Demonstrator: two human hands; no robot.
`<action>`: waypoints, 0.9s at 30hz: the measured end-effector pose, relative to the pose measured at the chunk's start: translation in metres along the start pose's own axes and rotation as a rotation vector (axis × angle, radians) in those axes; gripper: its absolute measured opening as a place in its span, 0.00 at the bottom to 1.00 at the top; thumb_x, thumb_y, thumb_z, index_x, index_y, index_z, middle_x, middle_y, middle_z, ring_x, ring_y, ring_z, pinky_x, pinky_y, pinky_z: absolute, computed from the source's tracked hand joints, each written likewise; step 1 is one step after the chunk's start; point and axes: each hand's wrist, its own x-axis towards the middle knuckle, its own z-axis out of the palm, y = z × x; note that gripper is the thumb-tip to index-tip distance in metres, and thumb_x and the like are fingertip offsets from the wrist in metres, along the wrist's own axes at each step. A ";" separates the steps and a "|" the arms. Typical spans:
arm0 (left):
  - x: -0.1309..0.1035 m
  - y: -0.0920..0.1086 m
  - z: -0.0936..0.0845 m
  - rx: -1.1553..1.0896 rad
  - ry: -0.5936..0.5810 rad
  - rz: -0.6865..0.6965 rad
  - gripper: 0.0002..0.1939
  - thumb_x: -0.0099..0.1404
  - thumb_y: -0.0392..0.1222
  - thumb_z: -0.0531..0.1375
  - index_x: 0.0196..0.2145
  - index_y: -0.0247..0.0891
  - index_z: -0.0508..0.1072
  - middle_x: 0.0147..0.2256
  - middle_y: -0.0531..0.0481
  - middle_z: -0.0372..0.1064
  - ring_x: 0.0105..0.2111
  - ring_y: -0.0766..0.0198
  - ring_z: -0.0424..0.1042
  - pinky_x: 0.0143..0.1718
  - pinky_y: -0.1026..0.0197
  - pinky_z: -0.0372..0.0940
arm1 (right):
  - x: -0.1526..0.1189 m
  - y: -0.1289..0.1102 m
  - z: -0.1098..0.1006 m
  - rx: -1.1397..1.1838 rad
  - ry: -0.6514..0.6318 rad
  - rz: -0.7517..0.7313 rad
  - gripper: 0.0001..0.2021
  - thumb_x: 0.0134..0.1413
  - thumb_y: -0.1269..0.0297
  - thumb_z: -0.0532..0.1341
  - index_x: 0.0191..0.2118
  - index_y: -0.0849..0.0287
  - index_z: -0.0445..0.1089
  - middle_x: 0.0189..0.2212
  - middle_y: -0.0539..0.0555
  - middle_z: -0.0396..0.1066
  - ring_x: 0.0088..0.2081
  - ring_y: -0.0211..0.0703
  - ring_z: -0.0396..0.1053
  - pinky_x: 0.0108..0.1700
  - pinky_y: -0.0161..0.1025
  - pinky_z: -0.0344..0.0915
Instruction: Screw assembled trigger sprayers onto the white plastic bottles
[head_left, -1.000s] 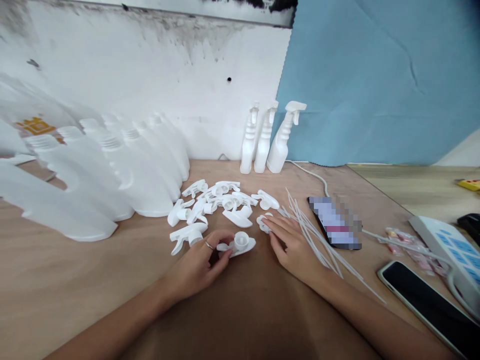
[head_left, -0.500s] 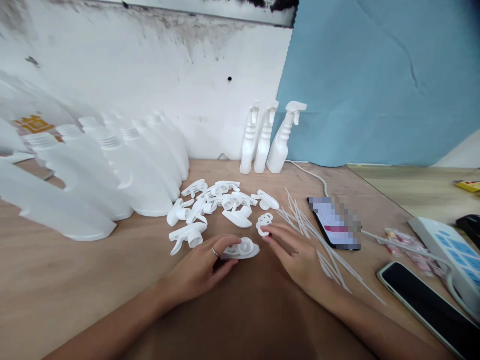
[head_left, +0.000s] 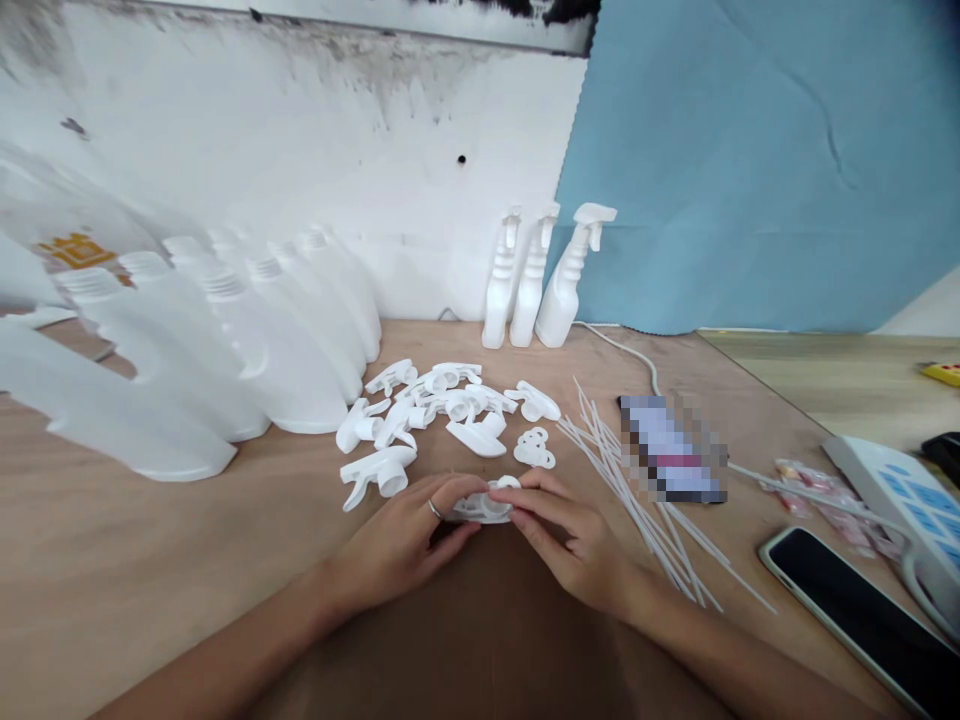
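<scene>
My left hand point(head_left: 424, 520), with a ring on one finger, grips a white spray head point(head_left: 480, 512) that lies with its round opening up near the table's front. My right hand point(head_left: 566, 530) pinches a small white ring point(head_left: 505, 482) at that opening. Just beyond my right fingers lies a small pile of white rings point(head_left: 534, 449). Several more white spray heads point(head_left: 457, 405) are heaped behind my hands. Thin white tubes point(head_left: 637, 500) lie to the right of my right hand.
Several open white bottles point(head_left: 292, 370) stand at the left. Bottles with spray heads point(head_left: 559, 300) stand by the wall. A lit phone point(head_left: 675, 460), a dark phone point(head_left: 855, 610), small wrapped packets point(head_left: 832, 500) and a power strip point(head_left: 900, 500) are at the right.
My right hand has moved left from the pile of rings to the spray head, carrying one small ring. My left hand still holds the spray head in about the same place.
</scene>
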 end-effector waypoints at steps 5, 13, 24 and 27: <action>0.000 -0.001 0.001 0.014 0.026 0.024 0.23 0.72 0.37 0.57 0.61 0.49 0.57 0.54 0.51 0.68 0.51 0.63 0.70 0.53 0.58 0.67 | 0.001 -0.011 0.001 0.116 0.008 0.114 0.17 0.67 0.69 0.55 0.58 0.50 0.70 0.41 0.55 0.69 0.42 0.42 0.69 0.44 0.39 0.66; -0.001 0.000 0.001 0.043 0.022 0.023 0.20 0.72 0.37 0.56 0.59 0.46 0.59 0.53 0.48 0.69 0.50 0.61 0.72 0.51 0.56 0.69 | 0.002 -0.012 0.006 0.118 0.057 0.275 0.12 0.67 0.65 0.56 0.49 0.50 0.75 0.38 0.51 0.71 0.39 0.41 0.69 0.41 0.37 0.65; 0.000 -0.001 0.003 0.080 0.035 0.066 0.23 0.72 0.37 0.56 0.61 0.48 0.57 0.56 0.49 0.68 0.54 0.62 0.69 0.55 0.57 0.67 | -0.001 -0.008 0.008 0.064 0.020 0.282 0.09 0.66 0.64 0.57 0.49 0.49 0.71 0.35 0.48 0.70 0.34 0.37 0.67 0.36 0.34 0.64; -0.001 -0.002 0.002 0.104 0.033 0.094 0.23 0.73 0.37 0.56 0.62 0.47 0.56 0.57 0.48 0.67 0.55 0.62 0.68 0.56 0.57 0.66 | -0.002 -0.005 0.008 -0.015 0.025 0.199 0.10 0.66 0.66 0.57 0.50 0.50 0.69 0.33 0.48 0.68 0.32 0.38 0.66 0.33 0.34 0.63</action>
